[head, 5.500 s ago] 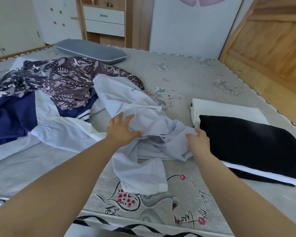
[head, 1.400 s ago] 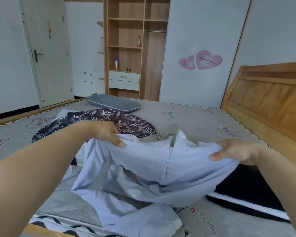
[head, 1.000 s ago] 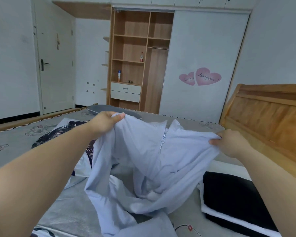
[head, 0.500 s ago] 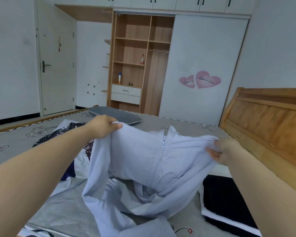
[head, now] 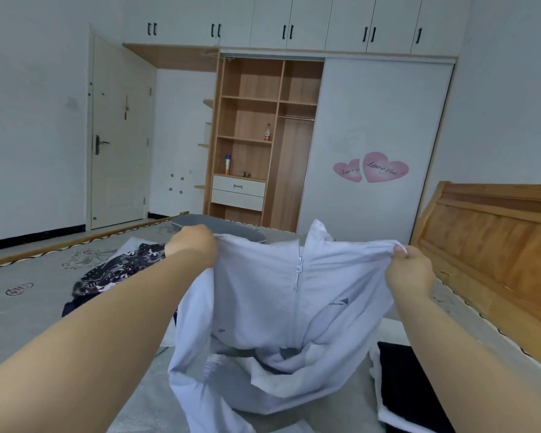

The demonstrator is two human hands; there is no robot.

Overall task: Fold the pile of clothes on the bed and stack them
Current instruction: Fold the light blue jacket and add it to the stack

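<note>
White jacket [head: 281, 295] now lifted higher, spread between both hands.

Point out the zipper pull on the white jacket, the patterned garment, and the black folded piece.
zipper pull [head: 298, 271], head view, the hanging tab
patterned garment [head: 119, 270], head view, its crumpled middle
black folded piece [head: 403, 385], head view, top face

Two bare forearms reach in from the lower edge; no sleeve shows on either up to the frame edge; the left hand [head: 191, 245] and right hand [head: 409, 271] are bare, with no glove, ring or watch visible.
</note>
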